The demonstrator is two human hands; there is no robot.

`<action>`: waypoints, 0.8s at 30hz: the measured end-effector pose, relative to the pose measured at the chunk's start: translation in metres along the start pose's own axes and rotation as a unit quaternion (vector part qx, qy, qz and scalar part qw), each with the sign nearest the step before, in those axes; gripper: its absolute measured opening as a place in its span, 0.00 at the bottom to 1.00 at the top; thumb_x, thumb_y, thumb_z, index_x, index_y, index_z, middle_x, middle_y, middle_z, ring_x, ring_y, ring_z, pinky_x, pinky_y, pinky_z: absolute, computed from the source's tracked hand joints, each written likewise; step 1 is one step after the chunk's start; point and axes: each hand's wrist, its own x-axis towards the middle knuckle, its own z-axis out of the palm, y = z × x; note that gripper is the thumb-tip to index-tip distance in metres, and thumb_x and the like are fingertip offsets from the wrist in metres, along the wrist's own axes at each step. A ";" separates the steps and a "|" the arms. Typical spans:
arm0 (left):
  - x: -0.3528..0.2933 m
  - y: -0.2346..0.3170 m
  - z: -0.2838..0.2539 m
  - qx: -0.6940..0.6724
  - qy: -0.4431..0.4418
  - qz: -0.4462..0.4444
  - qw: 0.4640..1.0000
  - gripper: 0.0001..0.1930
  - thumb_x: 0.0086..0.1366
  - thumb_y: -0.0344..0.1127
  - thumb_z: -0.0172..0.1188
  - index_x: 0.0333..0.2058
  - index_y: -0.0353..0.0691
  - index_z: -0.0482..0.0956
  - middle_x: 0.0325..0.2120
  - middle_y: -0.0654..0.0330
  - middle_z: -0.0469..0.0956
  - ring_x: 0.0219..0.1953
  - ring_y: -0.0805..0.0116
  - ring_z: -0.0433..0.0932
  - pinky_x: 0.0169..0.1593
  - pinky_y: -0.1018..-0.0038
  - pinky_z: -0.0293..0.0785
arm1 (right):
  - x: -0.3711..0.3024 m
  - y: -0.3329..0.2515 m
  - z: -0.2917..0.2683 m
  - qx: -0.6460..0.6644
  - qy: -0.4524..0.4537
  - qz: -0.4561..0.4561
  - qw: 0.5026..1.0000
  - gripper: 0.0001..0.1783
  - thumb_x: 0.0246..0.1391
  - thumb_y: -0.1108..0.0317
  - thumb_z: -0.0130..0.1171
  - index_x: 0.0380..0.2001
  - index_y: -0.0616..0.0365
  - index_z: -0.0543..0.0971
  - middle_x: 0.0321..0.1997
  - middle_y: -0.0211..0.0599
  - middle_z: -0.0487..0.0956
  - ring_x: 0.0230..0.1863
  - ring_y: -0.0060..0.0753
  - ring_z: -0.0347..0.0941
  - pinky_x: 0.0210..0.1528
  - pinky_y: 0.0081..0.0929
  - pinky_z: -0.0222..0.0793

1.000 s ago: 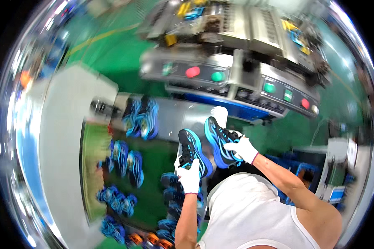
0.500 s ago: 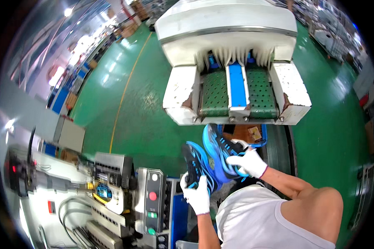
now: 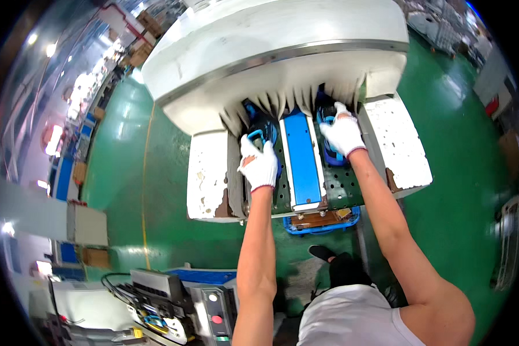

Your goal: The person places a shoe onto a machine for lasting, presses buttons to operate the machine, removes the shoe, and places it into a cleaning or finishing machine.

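Note:
Both my hands wear white knit gloves and reach to the mouth of a white conveyor machine. My left hand is closed round a black and blue sports shoe on the left green perforated belt. Its toe end reaches among the hanging strips, and the glove hides part of its upper. My right hand grips the matching shoe on the right belt. That shoe's front is also at the strips, and its heel points toward me.
A blue divider panel runs between the belts. Below the machine's front edge is a blue-rimmed tray with brown contents. At the lower left stands a control box with buttons, beside another machine. Green floor surrounds them.
Both hands have moved forward from near my body to the conveyor mouth, carrying the shoes. The shoes now lie apart, one on each belt. My view has shifted closer to the machine.

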 end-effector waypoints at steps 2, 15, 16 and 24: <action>-0.014 -0.023 -0.017 -0.035 0.005 -0.019 0.999 0.37 0.65 0.43 0.64 0.66 0.29 0.64 0.61 0.36 0.72 0.60 0.40 0.75 0.64 0.56 0.70 | 0.021 -0.032 0.012 -0.014 -0.036 0.021 0.999 0.45 0.48 0.49 0.69 0.66 0.63 0.70 0.59 0.65 0.77 0.63 0.62 0.74 0.65 0.45 0.70; -0.722 -0.232 -0.187 0.145 0.334 -0.615 0.699 0.24 0.66 0.44 0.59 0.57 0.38 0.75 0.50 0.44 0.81 0.54 0.46 0.79 0.58 0.55 0.75 | -0.381 -0.066 0.201 0.197 -0.635 -0.239 0.708 0.38 0.60 0.64 0.69 0.69 0.65 0.66 0.69 0.55 0.72 0.69 0.47 0.70 0.71 0.39 0.65; -0.821 -0.213 -0.183 0.182 0.401 -0.680 0.587 0.23 0.66 0.46 0.60 0.56 0.41 0.76 0.46 0.47 0.83 0.50 0.47 0.82 0.55 0.55 0.77 | -0.430 -0.080 0.188 0.102 -0.673 -0.311 0.663 0.40 0.60 0.65 0.69 0.70 0.65 0.64 0.70 0.57 0.70 0.71 0.48 0.67 0.72 0.39 0.62; -1.154 0.004 -0.070 0.220 0.531 -0.816 0.062 0.36 0.63 0.48 0.66 0.65 0.36 0.66 0.61 0.39 0.72 0.61 0.40 0.73 0.62 0.49 0.70 | -0.594 -0.082 0.217 -0.045 -0.671 -0.550 0.496 0.31 0.56 0.64 0.70 0.60 0.68 0.75 0.56 0.56 0.81 0.56 0.49 0.80 0.60 0.40 0.75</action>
